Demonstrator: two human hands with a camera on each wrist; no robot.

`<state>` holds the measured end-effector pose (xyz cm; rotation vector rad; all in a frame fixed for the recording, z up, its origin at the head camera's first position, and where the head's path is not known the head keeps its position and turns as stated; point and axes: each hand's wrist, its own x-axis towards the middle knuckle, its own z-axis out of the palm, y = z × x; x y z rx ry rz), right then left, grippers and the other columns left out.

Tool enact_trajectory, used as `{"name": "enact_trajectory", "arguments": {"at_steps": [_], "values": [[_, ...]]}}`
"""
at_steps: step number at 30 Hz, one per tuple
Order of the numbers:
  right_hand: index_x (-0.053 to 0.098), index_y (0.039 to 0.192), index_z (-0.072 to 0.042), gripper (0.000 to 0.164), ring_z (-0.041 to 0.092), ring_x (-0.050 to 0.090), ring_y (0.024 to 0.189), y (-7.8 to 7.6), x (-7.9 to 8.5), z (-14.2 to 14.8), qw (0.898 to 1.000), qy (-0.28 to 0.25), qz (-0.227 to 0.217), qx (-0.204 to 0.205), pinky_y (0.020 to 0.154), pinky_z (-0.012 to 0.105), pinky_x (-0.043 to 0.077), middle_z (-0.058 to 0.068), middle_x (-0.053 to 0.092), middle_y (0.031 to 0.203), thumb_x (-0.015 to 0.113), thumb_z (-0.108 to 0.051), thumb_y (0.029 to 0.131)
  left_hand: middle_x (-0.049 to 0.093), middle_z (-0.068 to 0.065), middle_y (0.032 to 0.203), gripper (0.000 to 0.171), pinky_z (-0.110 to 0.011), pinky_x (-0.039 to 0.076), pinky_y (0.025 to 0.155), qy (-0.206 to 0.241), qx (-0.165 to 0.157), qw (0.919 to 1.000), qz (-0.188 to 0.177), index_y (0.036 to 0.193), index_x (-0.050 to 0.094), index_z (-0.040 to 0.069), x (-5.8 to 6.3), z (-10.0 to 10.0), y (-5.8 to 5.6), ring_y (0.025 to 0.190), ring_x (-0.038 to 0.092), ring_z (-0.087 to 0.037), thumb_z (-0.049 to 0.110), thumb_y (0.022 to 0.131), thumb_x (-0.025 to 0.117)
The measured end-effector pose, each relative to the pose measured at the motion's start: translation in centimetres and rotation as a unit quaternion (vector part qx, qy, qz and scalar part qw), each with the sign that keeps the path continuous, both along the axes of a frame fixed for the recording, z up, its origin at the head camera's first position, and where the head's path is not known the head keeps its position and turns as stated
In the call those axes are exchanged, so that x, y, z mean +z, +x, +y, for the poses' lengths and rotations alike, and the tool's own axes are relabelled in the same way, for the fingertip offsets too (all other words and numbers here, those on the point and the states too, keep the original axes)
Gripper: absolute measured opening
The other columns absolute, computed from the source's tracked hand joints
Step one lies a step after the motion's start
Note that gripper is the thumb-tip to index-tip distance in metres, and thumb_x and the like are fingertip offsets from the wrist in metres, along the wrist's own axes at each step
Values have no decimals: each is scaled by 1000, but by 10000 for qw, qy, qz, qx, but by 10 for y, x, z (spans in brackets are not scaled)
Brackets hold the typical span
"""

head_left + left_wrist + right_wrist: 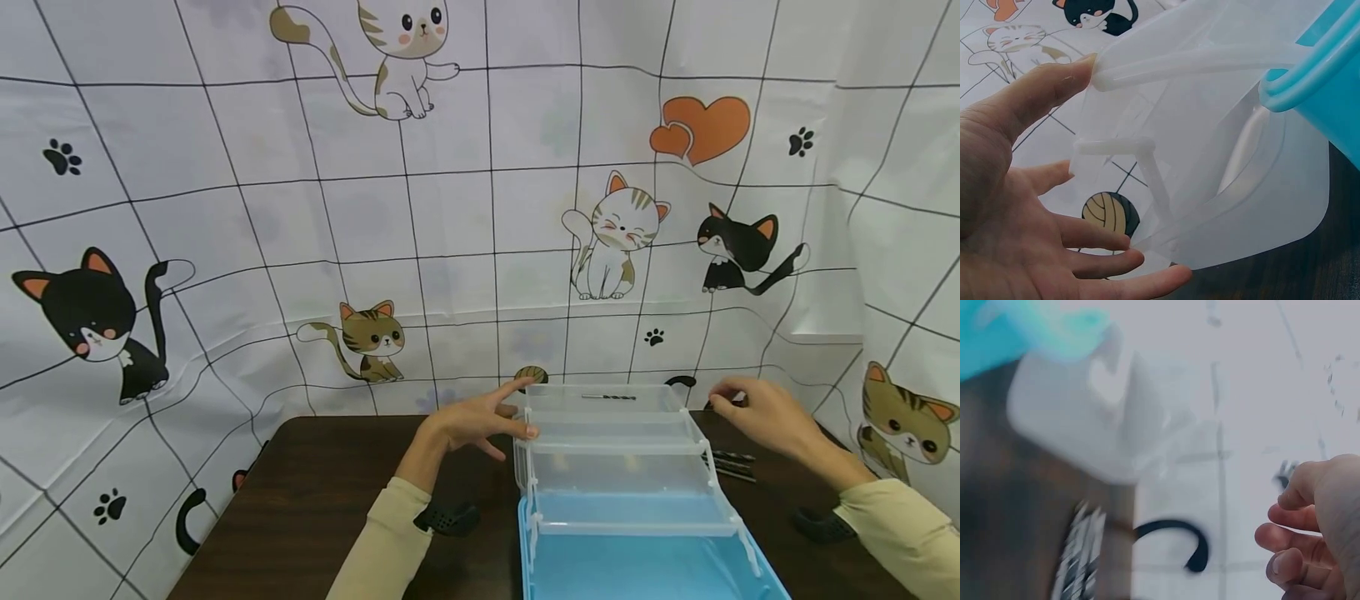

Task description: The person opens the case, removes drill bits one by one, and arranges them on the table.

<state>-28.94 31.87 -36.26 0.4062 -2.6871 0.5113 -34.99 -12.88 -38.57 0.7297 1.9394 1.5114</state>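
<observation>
A plastic box with a blue base (637, 567) stands on the table, its clear tiered trays (622, 475) fanned up towards the wall. One dark drill bit (609, 397) lies in the topmost tray. My left hand (476, 421) is at the upper left edge of the trays, fingers spread, the thumb tip (1088, 62) right at a tray corner. To the right of the trays my right hand (772, 421) hovers with loosely curled fingers (1291, 537) and nothing visible in them. Below it, several drill bits (731, 465) lie on the table beside the box.
The dark wood table (330, 492) meets a white sheet (225, 208) with a grid and cartoon cats, hanging behind and at the right. Black wrist straps (450, 518) show below both hands. Blue box and trays fill the table's front middle.
</observation>
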Motion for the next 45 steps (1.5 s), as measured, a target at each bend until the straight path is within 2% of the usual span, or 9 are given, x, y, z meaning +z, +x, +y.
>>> {"name": "enact_trajectory", "arguments": {"at_steps": [4, 7, 12, 14, 19, 25, 30, 36, 45], "values": [[76, 104, -7, 17, 14, 54, 68, -5, 21, -31, 9998, 119, 56, 179, 57, 35, 45, 0, 69, 93, 67, -21, 99, 17, -26, 164, 93, -58, 55, 88, -21, -3, 10000, 17, 161, 22, 43, 0, -1, 0, 134, 48, -37, 32, 90, 81], [76, 104, -6, 16, 15, 58, 71, -10, 28, -50, 9986, 222, 65, 484, 60, 37, 48, -2, 70, 92, 69, -19, 97, 18, -24, 163, 95, -57, 55, 87, -31, -9, 10000, 50, 163, 20, 40, 0, -1, 0, 135, 47, -38, 33, 90, 81], [77, 107, -5, 16, 27, 68, 91, -20, 28, -71, 9936, 574, 19, 977, 75, 49, 55, -3, 72, 94, 73, -15, 94, 19, -24, 163, 96, -56, 56, 86, -22, -15, 10000, 93, 163, 20, 39, -1, -1, -1, 135, 47, -37, 34, 90, 81], [77, 110, -5, 19, 30, 69, 95, -24, 26, -77, 9915, 705, -69, 1091, 75, 49, 56, -3, 73, 96, 73, -13, 94, 19, -24, 163, 96, -55, 57, 86, -35, -18, 9999, 99, 163, 20, 40, -1, 0, -1, 135, 47, -37, 35, 89, 82], [77, 114, -4, 22, 26, 68, 84, -31, 22, -84, 9889, 750, -240, 1261, 64, 41, 54, 0, 75, 98, 74, -10, 93, 19, -23, 163, 94, -56, 56, 87, -50, -46, 9999, 96, 161, 22, 45, -1, 1, 0, 135, 48, -37, 35, 89, 82], [78, 110, -4, 19, 29, 70, 94, -33, 26, -89, 9849, 750, -301, 1534, 76, 47, 57, 1, 75, 98, 77, -6, 90, 19, -24, 163, 92, -59, 55, 88, -74, -69, 9999, 124, 160, 23, 45, 2, 2, -1, 135, 48, -37, 34, 90, 81], [78, 107, -4, 17, 27, 70, 93, -36, 31, -94, 9798, 758, -580, 1757, 74, 43, 57, 3, 75, 100, 77, -5, 90, 19, -25, 163, 92, -57, 56, 86, -80, -14, 9999, 122, 161, 22, 42, 4, 0, -1, 133, 49, -38, 32, 91, 81], [79, 100, -6, 11, 20, 69, 85, -41, 27, -97, 9758, 647, -856, 1906, 68, 34, 57, 3, 74, 96, 77, -2, 90, 20, -24, 163, 91, -58, 56, 87, -40, 6, 10000, 69, 161, 24, 42, 0, 0, 0, 134, 48, -39, 31, 91, 80], [78, 95, -5, 11, 15, 64, 77, -44, 27, -94, 9764, 511, -716, 1972, 63, 31, 53, -1, 72, 87, 73, 3, 88, 18, -27, 163, 93, -58, 56, 86, -41, -1, 9999, 108, 163, 21, 38, 1, 0, 1, 134, 47, -41, 31, 91, 80]]}}
